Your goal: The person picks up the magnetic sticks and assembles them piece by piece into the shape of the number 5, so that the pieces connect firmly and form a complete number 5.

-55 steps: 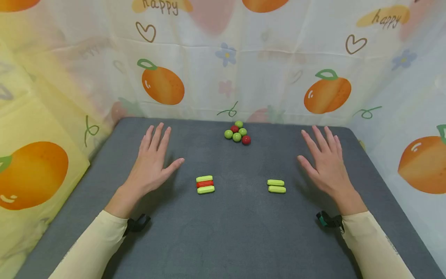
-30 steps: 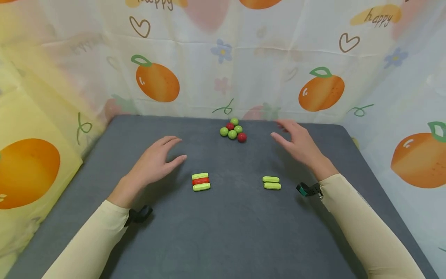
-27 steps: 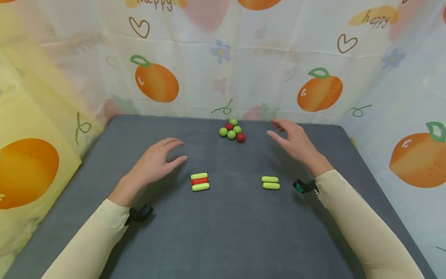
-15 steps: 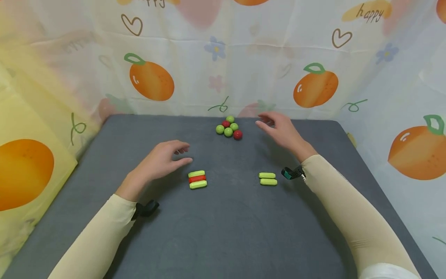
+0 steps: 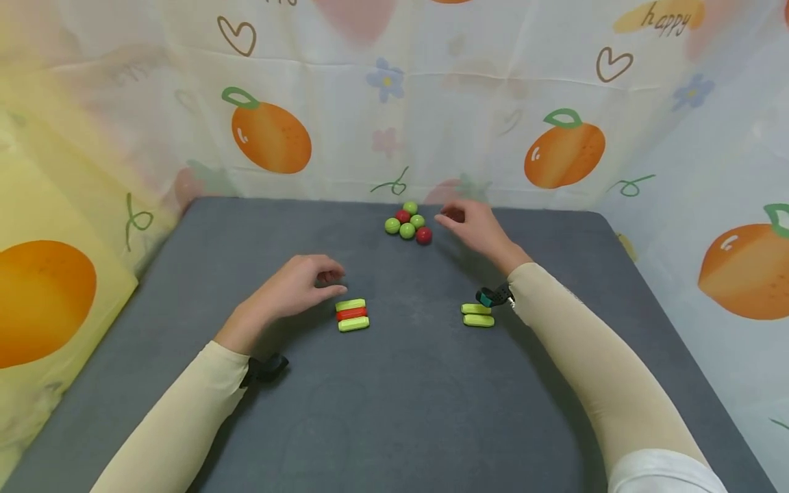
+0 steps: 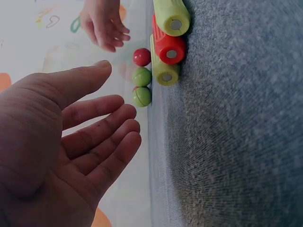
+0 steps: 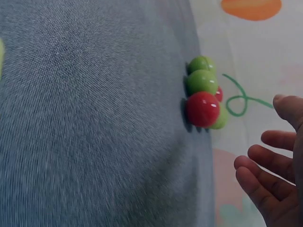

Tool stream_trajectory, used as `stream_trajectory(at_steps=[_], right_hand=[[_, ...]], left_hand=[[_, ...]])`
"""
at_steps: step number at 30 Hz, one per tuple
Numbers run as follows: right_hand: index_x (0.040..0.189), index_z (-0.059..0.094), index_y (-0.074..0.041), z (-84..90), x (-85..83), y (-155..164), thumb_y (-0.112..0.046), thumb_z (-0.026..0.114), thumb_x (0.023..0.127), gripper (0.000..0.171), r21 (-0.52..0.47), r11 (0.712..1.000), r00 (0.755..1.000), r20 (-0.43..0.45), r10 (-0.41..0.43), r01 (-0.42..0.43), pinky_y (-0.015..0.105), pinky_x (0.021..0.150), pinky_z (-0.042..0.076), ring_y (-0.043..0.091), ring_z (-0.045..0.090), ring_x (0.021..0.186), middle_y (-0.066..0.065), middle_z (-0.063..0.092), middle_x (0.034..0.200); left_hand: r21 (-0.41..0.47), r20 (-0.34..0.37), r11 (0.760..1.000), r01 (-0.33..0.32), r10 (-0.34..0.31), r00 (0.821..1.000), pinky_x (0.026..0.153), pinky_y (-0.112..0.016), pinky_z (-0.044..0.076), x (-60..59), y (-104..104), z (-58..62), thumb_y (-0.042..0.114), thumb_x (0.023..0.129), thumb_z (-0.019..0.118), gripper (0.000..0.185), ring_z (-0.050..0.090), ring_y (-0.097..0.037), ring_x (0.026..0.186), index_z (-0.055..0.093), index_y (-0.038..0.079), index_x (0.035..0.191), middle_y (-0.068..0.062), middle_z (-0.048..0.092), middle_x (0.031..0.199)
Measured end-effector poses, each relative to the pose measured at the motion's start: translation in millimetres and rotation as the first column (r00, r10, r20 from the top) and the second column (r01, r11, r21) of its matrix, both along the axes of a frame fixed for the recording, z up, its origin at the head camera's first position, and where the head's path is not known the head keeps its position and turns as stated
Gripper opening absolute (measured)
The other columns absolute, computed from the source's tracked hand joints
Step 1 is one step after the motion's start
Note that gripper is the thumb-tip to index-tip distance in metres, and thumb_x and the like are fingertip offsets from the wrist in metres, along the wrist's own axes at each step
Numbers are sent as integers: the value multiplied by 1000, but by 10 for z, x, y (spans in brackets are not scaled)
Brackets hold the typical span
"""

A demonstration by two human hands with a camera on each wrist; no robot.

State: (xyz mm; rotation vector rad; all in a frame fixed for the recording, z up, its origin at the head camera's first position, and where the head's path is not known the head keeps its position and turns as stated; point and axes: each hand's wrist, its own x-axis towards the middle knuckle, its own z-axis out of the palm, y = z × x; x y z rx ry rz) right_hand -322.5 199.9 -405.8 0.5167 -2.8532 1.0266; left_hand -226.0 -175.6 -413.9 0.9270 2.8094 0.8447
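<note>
Right now the right hand, loosely open and empty, hovers at three o'clock of the ball cluster; the left hand, open too, sits well apart

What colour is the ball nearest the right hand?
Red ball, clearest in the right wrist view, near the right hand.
</note>
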Motion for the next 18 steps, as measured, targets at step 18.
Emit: stream_trajectory(at_steps=[18], right_hand=[[106,75,-18,-205,-119,-258,-53,69,94,38,106,992,990,122,-74,61,41,76,53,20,64,88,-1,69,101]], left_hand=[[-12,176,997,77,-74,982,75,-33,53,15,47,-91,23,96,74,22,63,-9,83,75,13,115,8,70,100]])
